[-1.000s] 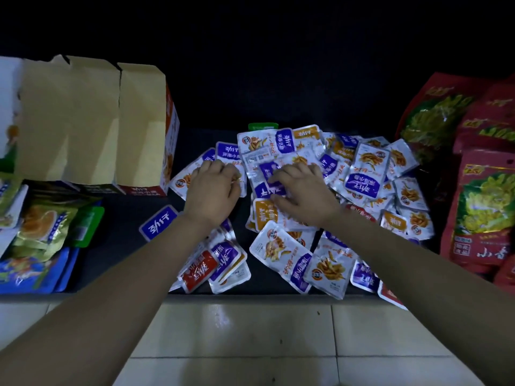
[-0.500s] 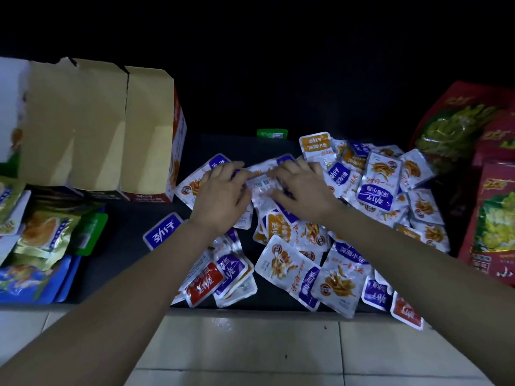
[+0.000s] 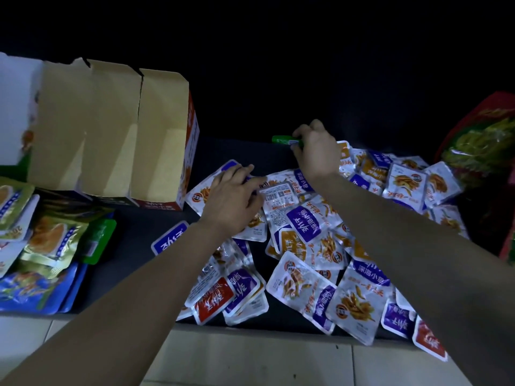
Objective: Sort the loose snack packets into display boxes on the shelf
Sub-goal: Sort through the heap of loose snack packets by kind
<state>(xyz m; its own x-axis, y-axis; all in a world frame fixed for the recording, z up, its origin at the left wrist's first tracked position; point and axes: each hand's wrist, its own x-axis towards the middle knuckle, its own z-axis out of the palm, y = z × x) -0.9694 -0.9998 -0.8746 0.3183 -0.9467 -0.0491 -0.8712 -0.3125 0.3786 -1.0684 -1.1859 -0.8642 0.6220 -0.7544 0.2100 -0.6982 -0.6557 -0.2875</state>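
Our right hand (image 3: 316, 151) curls its fingers round a green packet (image 3: 281, 139) at the far edge of the pile (image 3: 301, 285). Our left hand (image 3: 232, 199) lies flat on the pile, fingers straight, right of the open box (image 3: 111, 135).

My left hand (image 3: 232, 197) lies palm down, fingers straight and slightly spread, pressing flat on the loose packets (image 3: 305, 225). My right arm stretches farther out, and my right hand (image 3: 317, 151) is bent at the knuckles, its fingers curled round the end of a green packet (image 3: 281, 139). Both forearms are bare.
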